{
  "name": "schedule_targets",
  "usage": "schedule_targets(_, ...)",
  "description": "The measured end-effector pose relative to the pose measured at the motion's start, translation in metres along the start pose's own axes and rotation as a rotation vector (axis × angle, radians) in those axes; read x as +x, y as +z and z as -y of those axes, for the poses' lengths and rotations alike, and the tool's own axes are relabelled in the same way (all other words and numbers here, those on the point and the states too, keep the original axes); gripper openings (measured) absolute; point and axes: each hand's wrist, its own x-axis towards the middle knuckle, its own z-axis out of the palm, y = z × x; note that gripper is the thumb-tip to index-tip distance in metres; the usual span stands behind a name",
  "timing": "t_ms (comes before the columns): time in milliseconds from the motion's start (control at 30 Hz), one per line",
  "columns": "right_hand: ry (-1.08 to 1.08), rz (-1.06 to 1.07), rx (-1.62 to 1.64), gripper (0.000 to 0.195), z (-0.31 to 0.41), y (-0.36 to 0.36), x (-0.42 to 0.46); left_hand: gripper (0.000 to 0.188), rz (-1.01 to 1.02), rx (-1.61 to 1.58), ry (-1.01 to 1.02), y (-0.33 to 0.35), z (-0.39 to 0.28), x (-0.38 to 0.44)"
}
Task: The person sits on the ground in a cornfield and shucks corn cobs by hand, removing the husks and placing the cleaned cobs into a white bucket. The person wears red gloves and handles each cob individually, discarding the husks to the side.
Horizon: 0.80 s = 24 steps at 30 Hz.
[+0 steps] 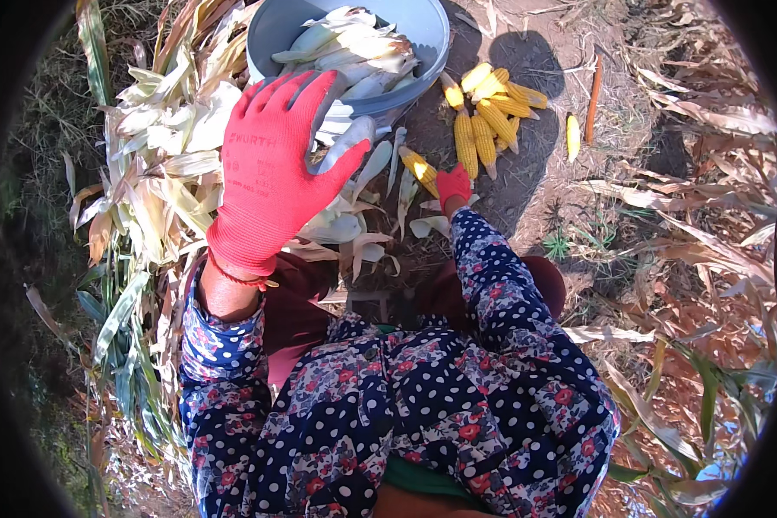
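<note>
My left hand [285, 149], in a red and grey knit work glove, is raised with its fingers apart and holds nothing. It covers part of the near rim of a grey-blue plastic tub [430, 78], which holds several corn ears in pale husks [356, 55]. Farther down, my right hand [454, 184], also in a red glove, is low by the ground. A husked yellow corn cob [418, 169] lies against its left side; whether the fingers grip it is hidden. Just beyond that hand is a loose pile of several husked cobs [492, 116].
Loose husks [175, 149] and dry leaves heap along the left. More husks [333, 226] lie between the tub and my knees. One cob [573, 137] is apart at right, beside a thin orange-brown stick [594, 97]. Dry corn leaves [719, 252] cover the right side.
</note>
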Motion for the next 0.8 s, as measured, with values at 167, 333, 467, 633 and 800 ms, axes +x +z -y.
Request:
schedule_targets(167, -0.367, 0.058, -0.235, 0.072, -0.018, 0.012, 0.009, 0.050, 0.054, 0.002, -0.063, -0.007, -0.007, -0.004)
schedule_targets(333, -0.540, 0.120, -0.369, 0.076, -0.009, 0.032, 0.009, 0.055, 0.130, -0.024, -0.086, -0.014, -0.023, 0.001)
schedule_targets(467, -0.445, 0.208, -0.480, 0.079, 0.008, 0.045, 0.019, 0.059, 0.158, -0.016, -0.085, -0.013, -0.026, 0.002)
schedule_targets(633, -0.381, 0.450, -0.247, 0.062, -0.005, 0.040, 0.046, 0.056, 0.130, -0.033, -0.062, -0.006, -0.029, 0.005)
schedule_targets(800, -0.227, 0.767, 0.377, 0.061, 0.024, -0.036, 0.011, 0.054, 0.050, -0.037, -0.038, 0.002, -0.027, -0.005)
